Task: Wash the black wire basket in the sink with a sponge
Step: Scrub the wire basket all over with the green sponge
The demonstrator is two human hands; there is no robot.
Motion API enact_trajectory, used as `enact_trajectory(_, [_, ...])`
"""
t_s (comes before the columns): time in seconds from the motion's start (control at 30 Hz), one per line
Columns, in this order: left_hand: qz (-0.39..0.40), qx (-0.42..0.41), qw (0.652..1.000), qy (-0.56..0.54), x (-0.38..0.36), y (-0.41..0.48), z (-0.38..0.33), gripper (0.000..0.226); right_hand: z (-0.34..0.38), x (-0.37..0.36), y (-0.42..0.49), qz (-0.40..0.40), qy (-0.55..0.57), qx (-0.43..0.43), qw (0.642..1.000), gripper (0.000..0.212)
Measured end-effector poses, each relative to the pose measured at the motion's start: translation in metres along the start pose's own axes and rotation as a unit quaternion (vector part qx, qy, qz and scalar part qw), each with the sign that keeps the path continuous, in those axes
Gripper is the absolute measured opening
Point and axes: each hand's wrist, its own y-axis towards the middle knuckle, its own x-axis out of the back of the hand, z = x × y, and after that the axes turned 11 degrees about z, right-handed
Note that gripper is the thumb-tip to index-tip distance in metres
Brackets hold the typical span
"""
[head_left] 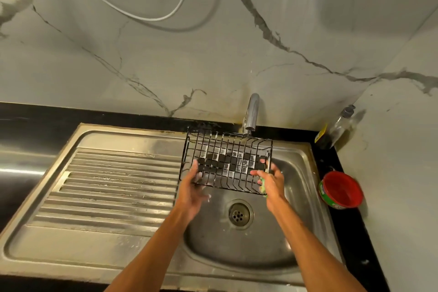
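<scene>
The black wire basket (227,161) hangs tilted above the steel sink bowl (294,220), just below the tap (252,111). Soap film fills several of its grid cells. My left hand (193,187) grips the basket's lower left corner, fingers curled through the wires. My right hand (270,179) holds the basket's right edge and also grips a green and yellow sponge (262,185), which is mostly hidden behind the fingers. No water is visibly running from the tap.
A ribbed steel draining board (113,187) lies to the left of the bowl. The drain (239,214) is below the basket. A red tub (341,189) and a clear bottle (341,125) stand on the black counter at right, by the marble wall.
</scene>
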Motion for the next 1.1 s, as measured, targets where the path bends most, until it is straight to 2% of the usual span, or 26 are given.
enact_trajectory(0.03, [-0.004, 0.008, 1.000, 0.008, 0.007, 0.000, 0.001, 0.067, 0.003, 0.003, 0.000, 0.011, 0.008, 0.015, 1.000, 0.048])
enact_trajectory(0.1, [0.002, 0.029, 1.000, 0.002, 0.016, 0.000, 0.003, 0.087, 0.006, 0.009, -0.002, 0.020, 0.026, 0.036, 0.999, 0.047])
enact_trajectory(0.17, [0.008, 0.040, 0.999, 0.006, 0.021, 0.000, -0.001, 0.097, 0.011, 0.016, -0.001, 0.022, 0.046, 0.056, 0.997, 0.042])
enact_trajectory(0.27, [0.012, 0.041, 0.990, 0.131, 0.023, 0.003, -0.027, 0.111, 0.017, 0.027, 0.000, 0.037, 0.050, 0.062, 0.996, 0.040])
enact_trajectory(0.37, [0.032, 0.058, 0.973, 0.220, 0.013, 0.012, -0.046, 0.093, 0.015, 0.039, 0.002, 0.052, 0.033, 0.057, 0.996, 0.038])
enact_trajectory(0.47, [0.003, 0.035, 0.967, 0.251, 0.002, 0.021, -0.052, 0.074, 0.020, 0.040, 0.001, 0.061, -0.002, 0.064, 0.996, 0.038])
enact_trajectory(0.5, [-0.014, 0.024, 0.967, 0.254, -0.002, 0.024, -0.052, 0.072, 0.023, 0.041, 0.000, 0.041, -0.024, 0.068, 0.997, 0.041])
enact_trajectory(0.57, [-0.041, -0.003, 0.961, 0.275, -0.013, 0.024, -0.052, 0.064, 0.031, 0.044, -0.007, -0.049, -0.072, 0.086, 0.992, 0.043])
enact_trajectory(0.63, [-0.047, -0.030, 0.950, 0.307, -0.023, 0.024, -0.051, 0.058, 0.032, 0.042, -0.016, -0.126, -0.127, 0.157, 0.971, 0.035])
enact_trajectory(0.67, [-0.048, -0.039, 0.945, 0.320, -0.028, 0.024, -0.050, 0.054, 0.031, 0.034, -0.024, -0.135, -0.153, 0.201, 0.958, 0.032])
enact_trajectory(0.7, [-0.050, -0.044, 0.943, 0.327, -0.032, 0.023, -0.049, 0.051, 0.028, 0.025, -0.029, -0.124, -0.192, 0.234, 0.945, 0.034])
enact_trajectory(0.77, [-0.061, -0.043, 0.939, 0.337, -0.034, 0.025, -0.045, 0.051, 0.015, 0.002, -0.034, -0.043, -0.303, 0.262, 0.915, 0.047])
enact_trajectory(0.83, [-0.064, -0.041, 0.937, 0.342, -0.035, 0.026, -0.042, 0.056, 0.005, -0.014, -0.027, 0.049, -0.430, 0.246, 0.867, 0.051])
enact_trajectory(0.9, [-0.065, -0.048, 0.937, 0.341, -0.038, 0.025, -0.043, 0.056, 0.007, -0.020, -0.013, 0.091, -0.512, 0.198, 0.831, 0.048])
enact_trajectory(1.0, [-0.067, -0.057, 0.942, 0.325, -0.046, 0.026, -0.043, 0.057, 0.017, -0.024, -0.001, 0.088, -0.541, 0.160, 0.821, 0.051])
enact_trajectory(1.1, [-0.081, -0.066, 0.945, 0.309, -0.051, 0.029, -0.049, 0.062, 0.021, -0.022, -0.004, 0.140, -0.556, 0.156, 0.804, 0.051])
